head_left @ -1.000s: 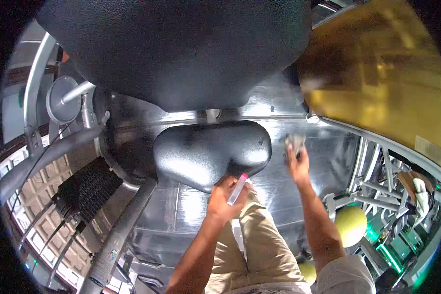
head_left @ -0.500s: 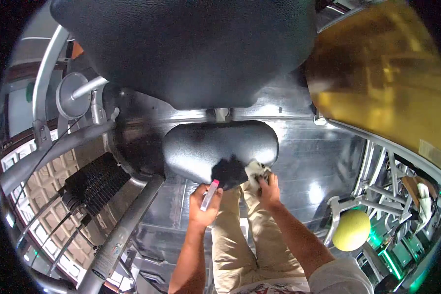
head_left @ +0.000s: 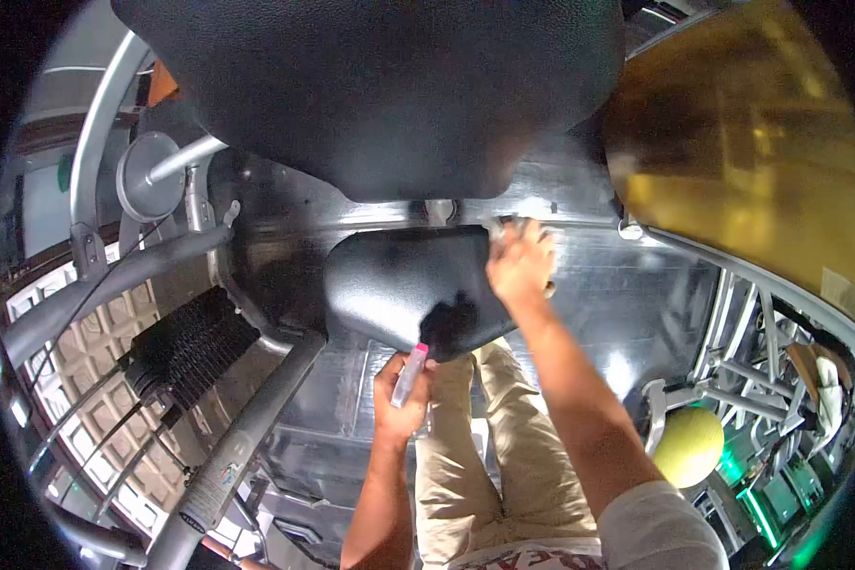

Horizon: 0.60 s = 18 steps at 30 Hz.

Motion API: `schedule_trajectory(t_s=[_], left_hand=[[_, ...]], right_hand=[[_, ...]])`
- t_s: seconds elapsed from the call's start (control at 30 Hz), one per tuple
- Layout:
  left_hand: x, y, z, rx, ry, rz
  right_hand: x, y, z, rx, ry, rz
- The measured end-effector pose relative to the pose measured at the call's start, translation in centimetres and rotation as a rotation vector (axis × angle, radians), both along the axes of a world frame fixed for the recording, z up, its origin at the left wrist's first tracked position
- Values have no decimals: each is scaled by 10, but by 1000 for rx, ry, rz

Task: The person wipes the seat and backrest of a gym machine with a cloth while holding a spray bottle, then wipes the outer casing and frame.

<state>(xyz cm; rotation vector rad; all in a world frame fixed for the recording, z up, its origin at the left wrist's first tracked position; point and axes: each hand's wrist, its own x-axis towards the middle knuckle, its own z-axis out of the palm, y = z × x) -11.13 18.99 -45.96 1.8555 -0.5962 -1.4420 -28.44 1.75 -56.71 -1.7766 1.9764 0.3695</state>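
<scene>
View from the head camera, looking down onto a gym machine. The right hand [head_left: 521, 266] is pressing a pale cloth [head_left: 500, 228] against the far right edge of the black padded seat [head_left: 399, 285]; its fingers are curled together over the cloth, which is showing only as a small crumpled patch past the knuckles. The left hand [head_left: 401, 391] is hovering just below the near edge of the seat, apart from it; its fingers are wrapping closed around a slim clear spray bottle with a pink cap [head_left: 410, 372], which is standing nearly upright, cap uppermost. A dark smudge is lying on the seat's near edge, just above the bottle; whether it is wet or a shadow cannot be told. The large black backrest pad [head_left: 370, 95] is filling the upper part of the view, above the seat. A grey steel frame tube [head_left: 247, 437] is running diagonally at lower left, beside a black weight stack [head_left: 185, 351]. A yellow ball [head_left: 689, 445] is resting at lower right, well apart from both hands. The person's beige trousers [head_left: 484, 456] are showing between the forearms.
</scene>
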Motion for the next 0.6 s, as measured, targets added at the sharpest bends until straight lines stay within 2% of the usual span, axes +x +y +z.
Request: schedule_trajectory(t_s=[0.1, 0.17, 0.23, 0.3, 0.33, 0.37, 0.47, 0.5, 0.53, 0.6], left_hand=[[0, -13, 14, 65, -15, 29], [1, -15, 13, 71, -32, 60], [5, -20, 14, 63, -23, 82], [11, -23, 20, 47, 11, 91], [15, -21, 18, 55, -27, 72], [18, -20, 19, 40, -31, 65], [27, -14, 17, -11, -33, 76], [30, -11, 15, -9, -21, 95], [33, -9, 14, -9, -7, 112], [39, -4, 8, -1, -7, 138]], right_hand=[[44, 88, -17, -172, -51, 357], [72, 100, 14, 216, -154, 509], [73, 113, 10, -18, -183, 664], [42, 97, 1, -147, -444, 687], [27, 83, -15, -255, -316, 681], [10, 47, 10, -150, -268, 666], [-61, 1, -32, -374, -14, 404], [-67, -8, -12, -97, -40, 108], [-74, 3, -27, -208, -188, -116], [-73, 44, -32, -421, -241, -108]])
